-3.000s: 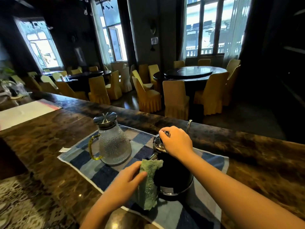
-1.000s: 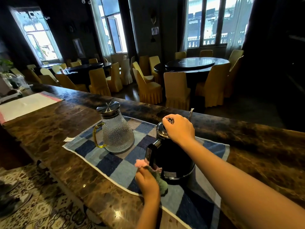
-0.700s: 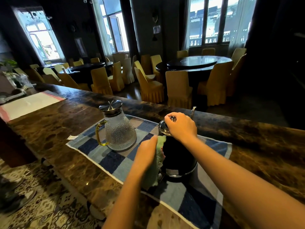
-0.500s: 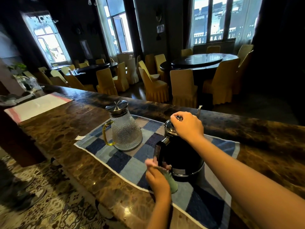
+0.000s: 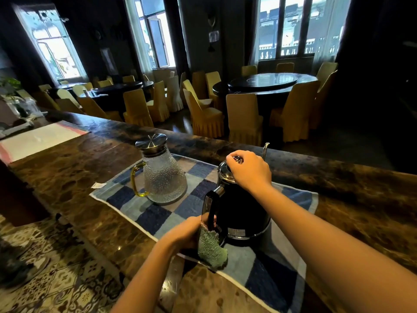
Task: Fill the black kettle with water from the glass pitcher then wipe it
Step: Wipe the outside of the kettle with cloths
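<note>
dim dining room, with round tables (image 5: 270, 81) and yellow-covered chairs (image 5: 243, 118), is seen beyond the marble bench (image 5: 67, 177), on which a blue checked cloth (image 5: 282, 263) is spread beneath both grips. the black kettle (image 5: 243, 213) is stood upright on that cloth, directly under the right grip (image 5: 249, 170), whose fingers are curled down onto the closed lid (image 5: 222, 175) and its knob, so the kettle is steadied. the glass pitcher (image 5: 164, 181) is set upright with its steel cap (image 5: 151, 143) on, well to the left of the right grip and beyond the left grip (image 5: 182, 233), touched by neither; its water level cannot be read through the dimpled glass. a green rag (image 5: 211, 247) is clenched in the left grip and pressed against the kettle's lower side by the handle (image 5: 208, 206). filling is judged finished, since pitcher and kettle are both closed. wiping is judged under way: the handle side is being covered, while the far side, spout (image 5: 265, 149) and lid seem left to do.
</note>
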A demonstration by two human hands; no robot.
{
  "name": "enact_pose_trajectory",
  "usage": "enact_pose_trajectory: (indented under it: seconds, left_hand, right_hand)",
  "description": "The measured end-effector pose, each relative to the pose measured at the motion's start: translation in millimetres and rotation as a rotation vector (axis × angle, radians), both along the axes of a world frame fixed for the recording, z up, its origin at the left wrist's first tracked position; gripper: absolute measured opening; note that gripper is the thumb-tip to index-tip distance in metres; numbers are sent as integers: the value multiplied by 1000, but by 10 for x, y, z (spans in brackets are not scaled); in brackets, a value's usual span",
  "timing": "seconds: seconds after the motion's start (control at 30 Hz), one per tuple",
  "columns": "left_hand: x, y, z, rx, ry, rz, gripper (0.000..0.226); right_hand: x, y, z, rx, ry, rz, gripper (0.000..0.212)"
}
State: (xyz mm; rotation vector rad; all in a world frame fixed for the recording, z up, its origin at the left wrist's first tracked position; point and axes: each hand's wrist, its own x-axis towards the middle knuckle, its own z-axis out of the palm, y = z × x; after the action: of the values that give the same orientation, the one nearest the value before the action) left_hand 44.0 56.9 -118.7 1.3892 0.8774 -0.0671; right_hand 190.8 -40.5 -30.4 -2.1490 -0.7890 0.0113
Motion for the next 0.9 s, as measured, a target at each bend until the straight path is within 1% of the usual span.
enact_pose_trajectory:
  seconds: [0.07, 0.13, 0.2, 0.27, 0.33, 0.43, 0.47, 0.53, 0.57, 0.6, 0.63, 0.67, 0.73, 0.8, 0.83, 0.87, 0.9]
  left_hand:
    - [-6, 4, 77, -22, 83, -192, 29]
    - [-14, 23, 98, -104, 116, -301, 29]
    - [-6, 42, 43, -145, 118, -310, 27]
    - [-14, 25, 25, -159, 91, -257, 27]
    - [-60, 8, 24, -69, 65, -244, 26]
    - [-107, 24, 7, 282, 79, -303, 22]
    - [-123, 32, -13, 362, 99, -317, 22]
    - [-134, 18, -1, 433, 85, -210, 21]
    - [-134, -7, 53, 415, 14, -90, 23]
    - [-120, -39, 117, 337, -84, 73, 26]
    - [-102, -47, 172, 219, -195, 214, 31]
    - [-66, -53, 237, 94, -323, 298, 35]
    - [8, -101, 477, -76, -542, 355, 39]
    - [94, -188, 750, -199, -715, 367, 29]
    - [150, -238, 848, -186, -752, 361, 20]
    - [217, -264, 865, -80, -750, 353, 13]
    - [262, -287, 849, 106, -711, 337, 8]
  right_hand:
    - [5, -3, -3, 3, 7, 2, 31]
    - [3, 1, -1, 3, 13, 7, 31]
    - [0, 4, 5, 0, 19, 11, 31]
    - [2, -3, 14, -6, 21, 11, 31]
    - [10, -9, 19, -8, 25, 17, 31]
    - [10, -8, 18, -7, 35, 27, 32]
    - [13, -8, 16, -2, 36, 26, 32]
    - [14, -12, 16, 9, 37, 23, 31]
    - [10, -12, 15, 12, 38, 23, 31]
    - [7, -15, 15, 14, 38, 24, 32]
    - [4, -15, 14, 14, 38, 25, 32]
    - [4, -17, 14, 12, 37, 25, 32]
    - [5, -18, 12, 6, 34, 26, 33]
    - [8, -22, 16, -1, 32, 25, 34]
    - [7, -22, 17, -2, 31, 24, 33]
    - [7, -23, 15, 1, 28, 23, 33]
    - [7, -23, 13, 5, 25, 22, 32]
